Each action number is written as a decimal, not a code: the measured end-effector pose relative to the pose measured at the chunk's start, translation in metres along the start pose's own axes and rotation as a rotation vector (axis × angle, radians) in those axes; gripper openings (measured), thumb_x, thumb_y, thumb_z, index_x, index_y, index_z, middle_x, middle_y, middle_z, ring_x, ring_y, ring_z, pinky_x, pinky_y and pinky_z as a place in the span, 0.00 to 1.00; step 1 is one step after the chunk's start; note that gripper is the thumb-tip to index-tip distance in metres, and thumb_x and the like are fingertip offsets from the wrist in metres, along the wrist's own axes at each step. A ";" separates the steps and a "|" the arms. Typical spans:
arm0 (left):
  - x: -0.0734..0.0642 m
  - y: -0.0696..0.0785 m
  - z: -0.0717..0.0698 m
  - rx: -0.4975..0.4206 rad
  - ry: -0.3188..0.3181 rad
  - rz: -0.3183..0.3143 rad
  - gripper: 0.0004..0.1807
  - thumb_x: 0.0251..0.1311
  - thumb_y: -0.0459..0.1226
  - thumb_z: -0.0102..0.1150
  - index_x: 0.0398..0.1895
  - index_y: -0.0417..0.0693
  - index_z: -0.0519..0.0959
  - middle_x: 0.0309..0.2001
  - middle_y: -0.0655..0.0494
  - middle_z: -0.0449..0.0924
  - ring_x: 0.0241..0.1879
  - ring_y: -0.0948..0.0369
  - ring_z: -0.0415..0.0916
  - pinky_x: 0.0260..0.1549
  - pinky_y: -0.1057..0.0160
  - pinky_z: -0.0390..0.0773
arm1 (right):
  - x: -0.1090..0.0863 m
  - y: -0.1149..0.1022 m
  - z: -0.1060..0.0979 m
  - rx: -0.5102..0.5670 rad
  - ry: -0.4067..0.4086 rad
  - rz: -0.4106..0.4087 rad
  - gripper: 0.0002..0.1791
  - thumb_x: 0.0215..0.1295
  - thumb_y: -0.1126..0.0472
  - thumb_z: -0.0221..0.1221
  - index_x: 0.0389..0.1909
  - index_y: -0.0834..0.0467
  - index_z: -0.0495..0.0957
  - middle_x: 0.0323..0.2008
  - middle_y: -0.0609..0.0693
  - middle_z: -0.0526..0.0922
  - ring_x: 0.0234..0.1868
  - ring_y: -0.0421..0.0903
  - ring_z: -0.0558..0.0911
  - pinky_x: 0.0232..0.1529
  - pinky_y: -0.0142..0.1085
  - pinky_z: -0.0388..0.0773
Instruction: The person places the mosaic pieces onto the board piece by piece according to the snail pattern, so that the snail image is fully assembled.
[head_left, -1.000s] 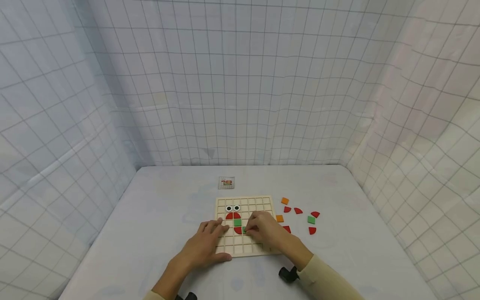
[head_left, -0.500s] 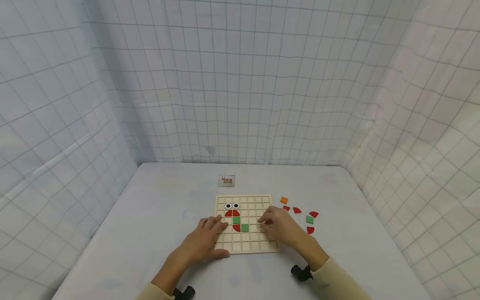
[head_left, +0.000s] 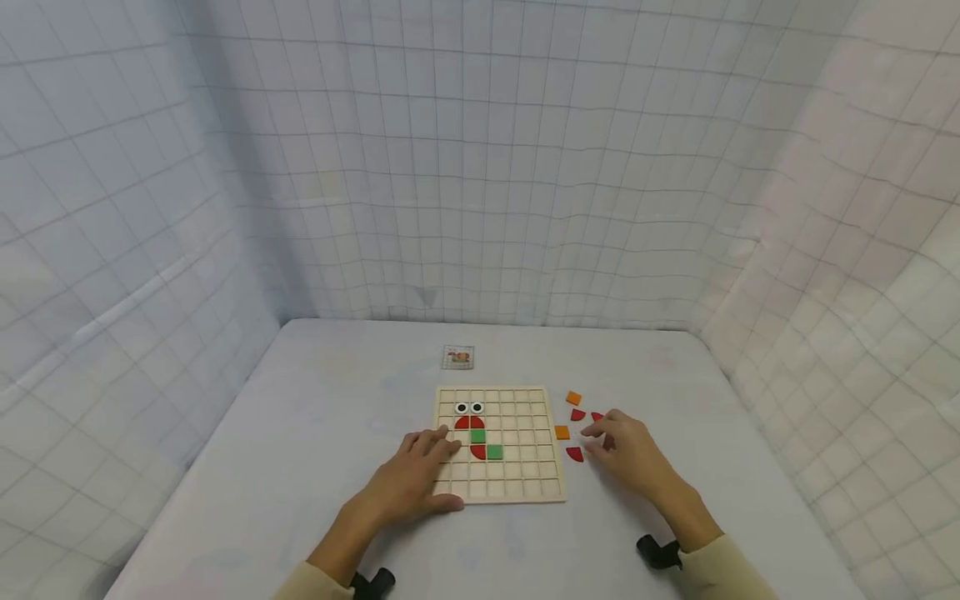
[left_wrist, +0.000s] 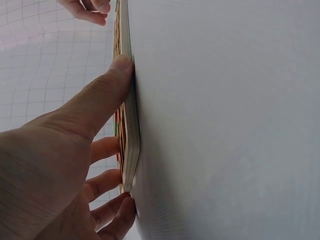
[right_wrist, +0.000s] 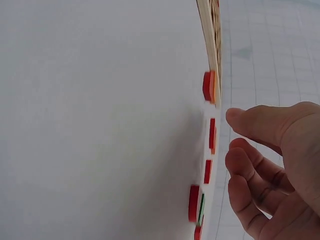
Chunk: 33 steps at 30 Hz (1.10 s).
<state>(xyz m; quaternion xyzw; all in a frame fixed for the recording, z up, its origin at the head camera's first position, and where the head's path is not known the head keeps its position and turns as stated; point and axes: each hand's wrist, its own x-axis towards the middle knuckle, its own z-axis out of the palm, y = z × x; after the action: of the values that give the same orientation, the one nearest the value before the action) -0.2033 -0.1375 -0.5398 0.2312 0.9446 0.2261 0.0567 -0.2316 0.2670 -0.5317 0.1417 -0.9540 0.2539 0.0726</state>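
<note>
A pale wooden grid board (head_left: 525, 487) lies on the table. My left hand (head_left: 411, 477) rests on its near left corner, thumb along the front edge and fingers over the left side. Two eye tiles (head_left: 477, 407), red quarter-circle tiles (head_left: 478, 452) and two green square tiles (head_left: 494, 452) sit in the board's cells. To the right of the board, my right hand (head_left: 630, 450) hovers with thumb and fingers apart, nothing between them. Beneath and beside it lie loose red quarter-circles (head_left: 574, 454) and orange squares (head_left: 562, 432). A loose green square (right_wrist: 201, 209) shows in the right wrist view.
Behind the board lies a small picture card (head_left: 458, 357) with a coloured figure on a grid. Grid-patterned white curtains (head_left: 487, 208) enclose the white table (head_left: 337, 375) at the back and both sides. Each wrist wears a black device (head_left: 658, 552).
My right hand has moved right, off the board and over the loose tiles. The green square it was touching now lies uncovered beside the lower red quarter-circle. My left hand stays on the board.
</note>
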 end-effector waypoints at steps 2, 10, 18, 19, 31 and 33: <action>0.002 0.002 -0.001 -0.009 -0.002 -0.001 0.50 0.63 0.59 0.86 0.83 0.47 0.77 0.88 0.38 0.68 0.82 0.34 0.68 0.69 0.30 0.86 | -0.003 0.012 -0.007 -0.021 0.029 0.026 0.10 0.70 0.65 0.81 0.50 0.57 0.97 0.39 0.47 0.86 0.36 0.40 0.78 0.34 0.29 0.79; 0.004 0.003 -0.001 0.020 -0.013 -0.015 0.50 0.64 0.60 0.86 0.84 0.48 0.77 0.89 0.39 0.67 0.83 0.34 0.68 0.69 0.31 0.86 | -0.014 0.040 -0.023 -0.001 0.085 0.099 0.15 0.69 0.64 0.82 0.53 0.63 0.94 0.42 0.56 0.87 0.34 0.42 0.79 0.32 0.30 0.78; 0.004 0.003 -0.003 0.030 -0.025 -0.009 0.51 0.64 0.60 0.86 0.84 0.48 0.76 0.89 0.38 0.67 0.83 0.33 0.68 0.67 0.30 0.87 | -0.011 0.042 -0.028 0.027 0.013 0.182 0.19 0.70 0.60 0.82 0.56 0.65 0.93 0.43 0.56 0.87 0.40 0.47 0.86 0.37 0.31 0.82; 0.004 0.004 -0.003 0.028 -0.023 -0.009 0.51 0.64 0.60 0.86 0.84 0.48 0.76 0.89 0.38 0.67 0.83 0.33 0.68 0.67 0.30 0.87 | -0.010 0.043 -0.028 0.024 0.002 0.188 0.19 0.71 0.60 0.81 0.56 0.65 0.93 0.42 0.56 0.87 0.41 0.48 0.87 0.38 0.31 0.82; 0.005 0.004 -0.003 0.049 -0.028 -0.016 0.52 0.64 0.61 0.85 0.85 0.49 0.76 0.90 0.41 0.66 0.83 0.34 0.68 0.65 0.30 0.89 | -0.005 0.040 -0.021 0.032 -0.017 0.217 0.13 0.71 0.63 0.80 0.51 0.65 0.93 0.41 0.57 0.88 0.41 0.49 0.86 0.38 0.33 0.82; 0.004 0.004 -0.003 0.052 -0.029 -0.018 0.52 0.64 0.62 0.85 0.85 0.50 0.76 0.90 0.41 0.66 0.84 0.35 0.68 0.65 0.30 0.89 | -0.005 0.039 -0.019 0.038 -0.026 0.218 0.13 0.72 0.63 0.80 0.51 0.65 0.93 0.41 0.57 0.88 0.41 0.49 0.86 0.39 0.33 0.83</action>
<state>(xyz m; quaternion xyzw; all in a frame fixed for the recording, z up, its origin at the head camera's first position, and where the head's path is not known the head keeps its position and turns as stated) -0.2057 -0.1344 -0.5353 0.2275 0.9512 0.1974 0.0664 -0.2380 0.3102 -0.5342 0.0418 -0.9596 0.2766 0.0294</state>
